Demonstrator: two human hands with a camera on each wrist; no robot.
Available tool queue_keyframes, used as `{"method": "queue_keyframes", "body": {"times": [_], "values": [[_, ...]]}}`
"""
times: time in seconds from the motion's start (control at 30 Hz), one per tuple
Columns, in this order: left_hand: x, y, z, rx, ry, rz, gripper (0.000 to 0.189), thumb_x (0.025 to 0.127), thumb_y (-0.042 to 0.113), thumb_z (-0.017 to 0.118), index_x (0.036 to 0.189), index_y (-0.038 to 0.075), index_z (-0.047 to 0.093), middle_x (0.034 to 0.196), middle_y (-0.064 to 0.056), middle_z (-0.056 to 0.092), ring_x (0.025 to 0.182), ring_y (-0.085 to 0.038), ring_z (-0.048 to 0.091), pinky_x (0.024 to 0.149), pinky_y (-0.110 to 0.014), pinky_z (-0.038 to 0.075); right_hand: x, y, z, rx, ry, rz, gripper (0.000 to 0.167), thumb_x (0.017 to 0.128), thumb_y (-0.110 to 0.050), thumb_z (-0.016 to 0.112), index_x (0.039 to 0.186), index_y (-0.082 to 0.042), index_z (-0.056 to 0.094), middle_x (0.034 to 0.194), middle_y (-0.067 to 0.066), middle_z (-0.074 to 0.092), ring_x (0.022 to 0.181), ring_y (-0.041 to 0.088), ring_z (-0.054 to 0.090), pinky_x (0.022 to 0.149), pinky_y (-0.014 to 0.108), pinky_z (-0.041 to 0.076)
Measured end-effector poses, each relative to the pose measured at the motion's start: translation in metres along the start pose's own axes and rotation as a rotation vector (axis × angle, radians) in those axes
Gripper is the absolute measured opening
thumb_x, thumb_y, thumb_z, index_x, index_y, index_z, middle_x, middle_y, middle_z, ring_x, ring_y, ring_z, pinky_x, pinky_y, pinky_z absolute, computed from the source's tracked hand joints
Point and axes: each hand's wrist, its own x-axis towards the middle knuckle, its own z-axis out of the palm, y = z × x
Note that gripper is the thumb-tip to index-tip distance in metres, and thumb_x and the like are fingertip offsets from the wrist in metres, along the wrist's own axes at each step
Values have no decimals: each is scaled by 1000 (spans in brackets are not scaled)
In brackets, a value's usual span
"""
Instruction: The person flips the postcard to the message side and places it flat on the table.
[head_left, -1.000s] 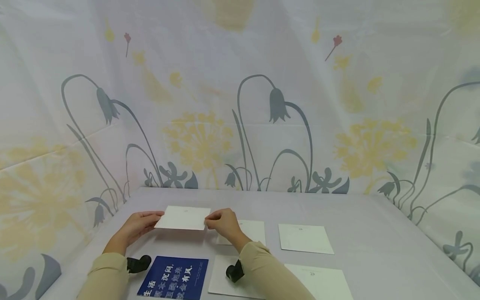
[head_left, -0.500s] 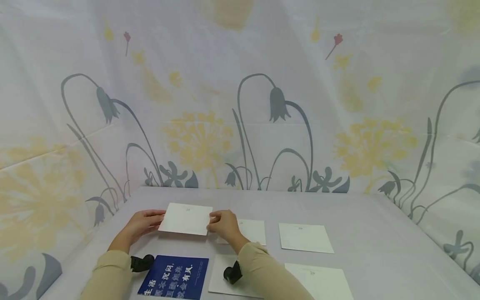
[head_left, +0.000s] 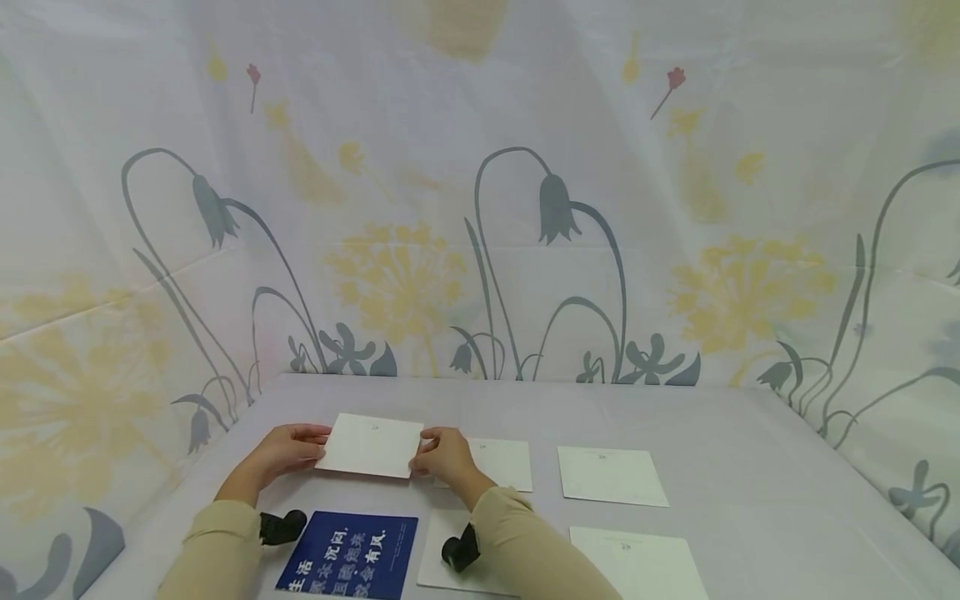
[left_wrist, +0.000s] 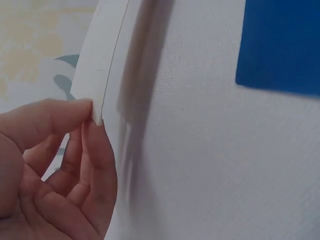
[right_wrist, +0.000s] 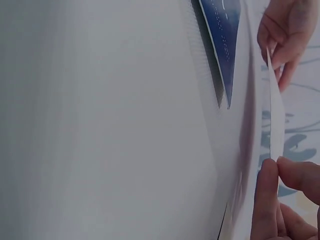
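Both hands hold a white card (head_left: 371,447) with a small print near its far edge, at the left of the table. My left hand (head_left: 288,452) pinches its left side. In the left wrist view the thumb and index finger of the left hand (left_wrist: 60,160) grip a corner of the card (left_wrist: 102,60). Opposite, my right hand (head_left: 450,458) pinches the right side; its thumb and finger also show on the card (right_wrist: 275,125) in the right wrist view. The card lies close over the table, with a shadow under it. A blue card (head_left: 348,554) with white lettering lies nearer the person.
Right of the held card lies a white card (head_left: 506,465), partly behind the right hand. Others lie farther right (head_left: 611,477), at the front right (head_left: 637,562) and under the right forearm (head_left: 442,554). A flower-printed cloth (head_left: 420,167) hangs behind the table (head_left: 750,475).
The held card has come slightly toward the person and lower, its shadow narrowing. Both hands have moved with it, keeping their pinch. The cards on the table have stayed put.
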Motion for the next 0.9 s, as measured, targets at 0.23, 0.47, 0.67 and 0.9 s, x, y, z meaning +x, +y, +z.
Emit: {"method": "queue_keyframes", "body": {"times": [0.23,0.47,0.67,0.9], "values": [[3,-2,5,28,19,-25,38,84,-5,60,121,-11,53,105,-19,59,79,-17,57,68,-29,53,0,1,-1,-78,1,29,41,69,6,74,108,8,63,76,3,59,64,12,58,59,24,51],[1,0,8,62,29,-26,35,84,-6,60,117,-14,54,97,-15,62,75,-14,58,66,-27,53,1,1,-2,-66,-13,55,37,72,2,70,108,8,63,82,6,64,68,17,65,66,26,52],[-2,3,7,84,36,-14,36,82,-7,62,116,-15,54,99,-20,63,74,-13,59,64,-28,53,2,4,-1,13,-46,87,38,73,4,67,111,10,61,85,8,63,68,17,67,63,25,54],[-3,-5,7,82,56,3,33,82,-5,63,113,-15,54,91,-16,63,69,-14,59,62,-28,54,-2,3,-3,67,-61,95,40,74,7,65,113,11,59,79,10,64,67,18,66,62,26,55]]}}
